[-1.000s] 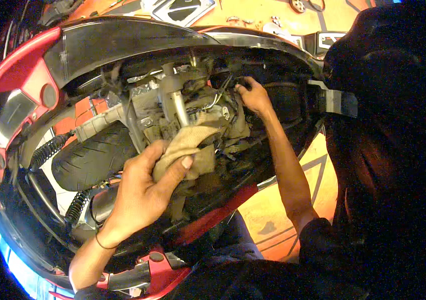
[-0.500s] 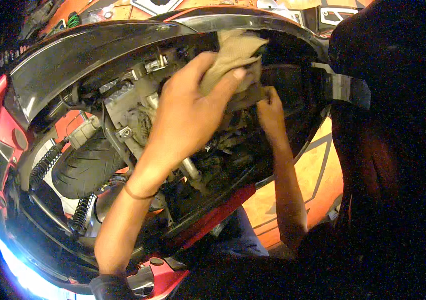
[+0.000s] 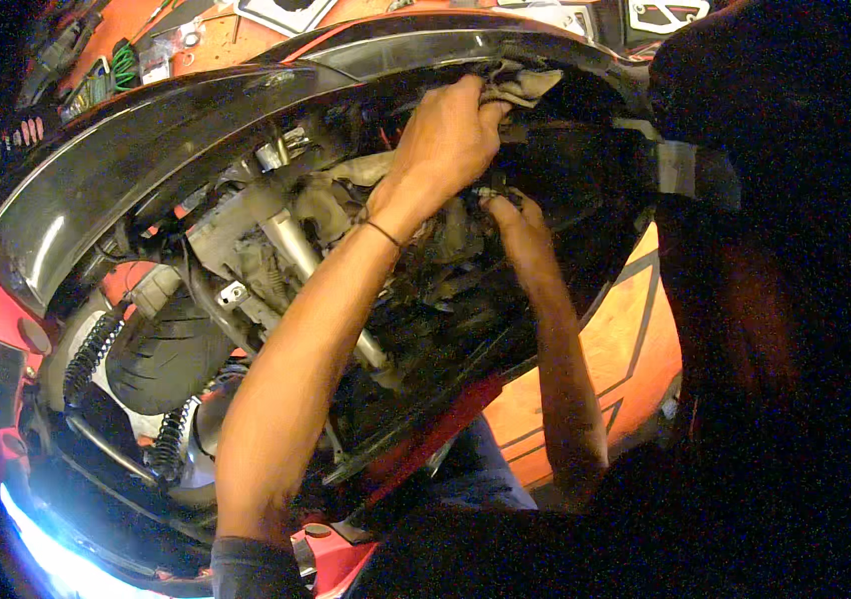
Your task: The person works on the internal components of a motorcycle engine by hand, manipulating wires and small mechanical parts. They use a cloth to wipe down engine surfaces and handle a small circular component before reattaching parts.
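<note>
My left hand grips a crumpled, dull beige rag near the far inner wall of the opened scooter body. Below and slightly right of it, my right hand reaches into the dark cavity. Its thumb and fingers are pressed together beside a small pale part, too dim to name. Grimy engine parts lie under my left forearm, among them a silvery metal tube. A black body panel curves around the far side of the opening.
At the left are the rear tyre and two coil-spring shock absorbers. Red body panels edge the scooter. An orange surface beyond it holds a coil of green cord and a white-framed part. Bright light glares at lower left.
My left hand has moved away and to the right with the rag, now bunched smaller. My right hand has shifted left and nearer, and more of the engine shows.
</note>
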Action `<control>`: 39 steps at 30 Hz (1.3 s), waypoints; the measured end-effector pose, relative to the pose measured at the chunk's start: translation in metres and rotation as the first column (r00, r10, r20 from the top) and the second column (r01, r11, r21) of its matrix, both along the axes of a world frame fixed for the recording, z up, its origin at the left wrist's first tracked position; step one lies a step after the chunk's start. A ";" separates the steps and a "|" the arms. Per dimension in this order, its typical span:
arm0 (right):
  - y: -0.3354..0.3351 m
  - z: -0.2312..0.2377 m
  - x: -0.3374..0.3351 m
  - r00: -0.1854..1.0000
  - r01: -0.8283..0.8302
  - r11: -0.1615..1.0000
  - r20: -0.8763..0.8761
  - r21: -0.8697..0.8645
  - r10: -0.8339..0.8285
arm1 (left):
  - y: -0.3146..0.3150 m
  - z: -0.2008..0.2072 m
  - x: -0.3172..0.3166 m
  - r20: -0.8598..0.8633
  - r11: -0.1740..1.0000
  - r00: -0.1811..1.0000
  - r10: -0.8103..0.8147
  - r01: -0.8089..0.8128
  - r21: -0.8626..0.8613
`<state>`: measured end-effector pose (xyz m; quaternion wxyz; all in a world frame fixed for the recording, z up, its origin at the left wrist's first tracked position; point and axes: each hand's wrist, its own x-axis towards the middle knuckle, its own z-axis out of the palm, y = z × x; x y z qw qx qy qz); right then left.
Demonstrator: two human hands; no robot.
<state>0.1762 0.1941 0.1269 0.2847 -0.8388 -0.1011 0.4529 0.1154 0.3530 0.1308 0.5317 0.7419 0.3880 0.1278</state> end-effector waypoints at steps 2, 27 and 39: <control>-0.007 0.005 -0.007 0.996 0.004 1.000 0.094 -0.017 -0.002 | -0.003 -0.016 0.009 -0.043 0.989 0.990 -0.134 0.130 -0.070; -0.016 0.004 -0.009 0.984 0.176 0.948 -0.025 0.265 -0.175 | -0.077 -0.056 -0.013 0.068 0.801 0.998 -0.013 0.051 -0.597; -0.013 -0.004 -0.008 0.974 0.210 0.950 -0.132 0.231 -0.183 | -0.080 -0.059 -0.017 0.022 0.903 0.996 0.090 -0.072 -0.423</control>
